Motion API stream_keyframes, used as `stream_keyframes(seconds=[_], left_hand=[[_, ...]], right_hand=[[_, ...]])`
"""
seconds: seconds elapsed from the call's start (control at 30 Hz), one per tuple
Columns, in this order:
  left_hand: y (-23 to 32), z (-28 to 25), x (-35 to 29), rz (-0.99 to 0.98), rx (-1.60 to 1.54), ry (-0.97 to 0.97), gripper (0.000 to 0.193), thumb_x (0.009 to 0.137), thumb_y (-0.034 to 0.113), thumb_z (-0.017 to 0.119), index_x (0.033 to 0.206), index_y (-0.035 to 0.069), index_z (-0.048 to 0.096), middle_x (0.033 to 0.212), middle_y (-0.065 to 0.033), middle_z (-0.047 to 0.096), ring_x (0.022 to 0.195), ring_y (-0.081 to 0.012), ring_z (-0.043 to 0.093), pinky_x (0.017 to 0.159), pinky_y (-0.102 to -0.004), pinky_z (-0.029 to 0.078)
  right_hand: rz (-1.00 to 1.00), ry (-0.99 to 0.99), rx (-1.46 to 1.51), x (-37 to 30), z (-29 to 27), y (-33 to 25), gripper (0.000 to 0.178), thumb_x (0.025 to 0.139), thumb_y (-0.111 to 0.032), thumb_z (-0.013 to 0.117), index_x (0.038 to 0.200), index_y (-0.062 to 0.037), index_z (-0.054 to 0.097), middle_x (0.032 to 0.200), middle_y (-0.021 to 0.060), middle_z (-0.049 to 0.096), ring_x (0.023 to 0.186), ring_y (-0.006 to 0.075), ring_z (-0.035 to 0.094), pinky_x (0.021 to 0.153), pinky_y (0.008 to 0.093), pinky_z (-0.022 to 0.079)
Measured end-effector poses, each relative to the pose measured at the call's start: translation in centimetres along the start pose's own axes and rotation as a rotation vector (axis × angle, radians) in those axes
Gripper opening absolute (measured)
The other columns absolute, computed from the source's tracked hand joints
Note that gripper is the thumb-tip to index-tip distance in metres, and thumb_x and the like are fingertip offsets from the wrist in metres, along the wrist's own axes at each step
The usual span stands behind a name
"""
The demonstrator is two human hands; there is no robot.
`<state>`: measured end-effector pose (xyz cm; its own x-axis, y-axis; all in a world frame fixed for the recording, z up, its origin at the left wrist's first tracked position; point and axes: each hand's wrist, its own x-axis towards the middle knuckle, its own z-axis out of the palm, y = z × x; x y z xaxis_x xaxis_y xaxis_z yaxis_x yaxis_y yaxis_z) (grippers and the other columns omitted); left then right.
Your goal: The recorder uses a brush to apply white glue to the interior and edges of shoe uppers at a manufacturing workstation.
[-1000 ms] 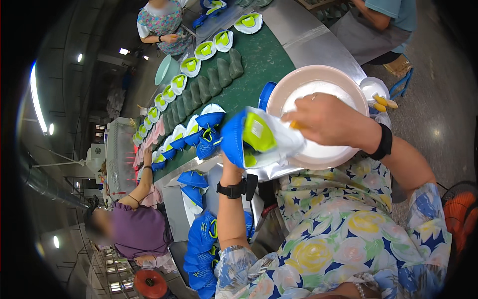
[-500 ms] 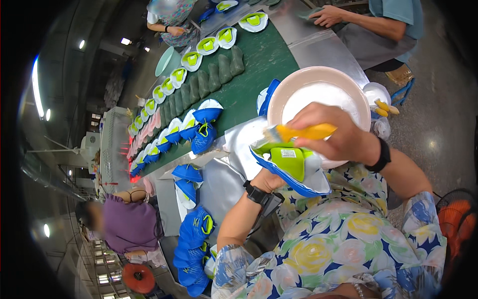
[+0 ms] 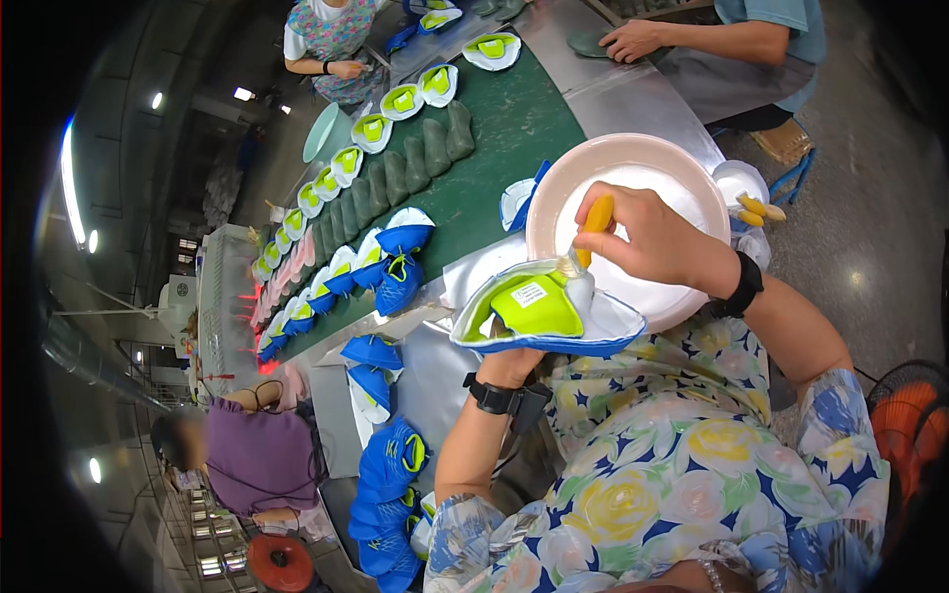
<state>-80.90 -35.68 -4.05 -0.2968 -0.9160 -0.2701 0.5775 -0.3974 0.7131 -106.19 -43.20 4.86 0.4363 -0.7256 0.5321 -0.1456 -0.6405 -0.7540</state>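
Note:
My left hand (image 3: 510,367) grips a blue shoe upper (image 3: 603,312) from beneath, its fingers partly hidden under it. The upper lies tilted with its white inside and bright green lining facing up, a small white label on the green. In my right hand (image 3: 657,240) is a paintbrush (image 3: 594,223) with a yellow handle, held nearly upright. Its bristles touch the inside of the upper beside the green lining. Just behind, a wide pinkish basin (image 3: 556,190) holds white liquid, and my right hand is over its near part.
A green conveyor belt (image 3: 524,104) carries rows of uppers and dark shoe lasts (image 3: 415,163). Stacked blue uppers (image 3: 381,514) sit at my left. Right of the basin stands a white tub (image 3: 739,180) with yellow-handled brushes (image 3: 759,209). Co-workers sit across the belt and at left.
The brush has swung from nearly level to upright, and its bristles now press into the upper. The upper has shifted left and turned flatter in my left hand.

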Motion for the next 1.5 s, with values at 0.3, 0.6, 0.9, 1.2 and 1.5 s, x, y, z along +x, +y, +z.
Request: stream_keyframes(seconds=[0.3,0.6,0.9,1.2,1.5], left_hand=[[1.0,-1.2,0.5,0.187,-0.095,0.036,0.056,0.100,0.036,0.056,0.145,0.005,0.044,0.139,-0.0172,0.056,0.125,-0.0306,0.057,0.105,-0.0461,0.049],[2.4,-3.3,-0.6,0.236,0.027,0.025,0.054,0.101,0.033,0.055,0.145,0.005,0.043,0.138,-0.0166,0.057,0.124,-0.0303,0.058,0.105,-0.0460,0.049],[2.3,-4.4,1.1,0.322,0.118,0.038,0.052,0.101,0.031,0.054,0.146,0.005,0.043,0.137,-0.0160,0.057,0.123,-0.0301,0.058,0.105,-0.0458,0.049],[7.2,-11.9,1.4,0.487,0.522,0.310,0.045,0.103,0.021,0.051,0.144,0.004,0.043,0.132,-0.0138,0.059,0.118,-0.0279,0.060,0.103,-0.0428,0.050],[14.3,-23.2,10.5,0.539,0.603,0.731,0.045,0.093,0.002,0.052,0.137,0.009,0.045,0.134,-0.0146,0.056,0.118,-0.0290,0.059,0.091,-0.0416,0.054]], right_hand=[[0.096,-0.017,0.090,-1.3,-1.6,0.5,0.017,0.089,-0.014,0.070,0.098,-0.0018,0.061,0.087,0.0140,0.067,0.077,0.0257,0.066,0.070,0.0317,0.050],[-0.437,-0.217,-0.203,-1.7,-1.5,-1.2,0.018,0.081,-0.004,0.060,0.098,-0.0079,0.063,0.098,0.0082,0.065,0.092,0.0287,0.064,0.083,0.0385,0.051],[-0.117,0.086,0.005,1.0,-0.3,-1.4,0.022,0.086,-0.012,0.074,0.099,-0.0048,0.058,0.088,0.0131,0.066,0.075,0.0330,0.065,0.066,0.0370,0.051],[0.277,0.171,0.155,-0.1,-1.2,0.1,0.013,0.089,-0.006,0.069,0.097,0.0010,0.061,0.085,0.0084,0.064,0.077,0.0158,0.065,0.073,0.0286,0.052],[0.655,0.158,0.294,-3.8,-3.3,0.9,0.014,0.093,0.001,0.062,0.105,0.0013,0.055,0.101,0.0082,0.058,0.090,0.0154,0.064,0.079,0.0267,0.055]])
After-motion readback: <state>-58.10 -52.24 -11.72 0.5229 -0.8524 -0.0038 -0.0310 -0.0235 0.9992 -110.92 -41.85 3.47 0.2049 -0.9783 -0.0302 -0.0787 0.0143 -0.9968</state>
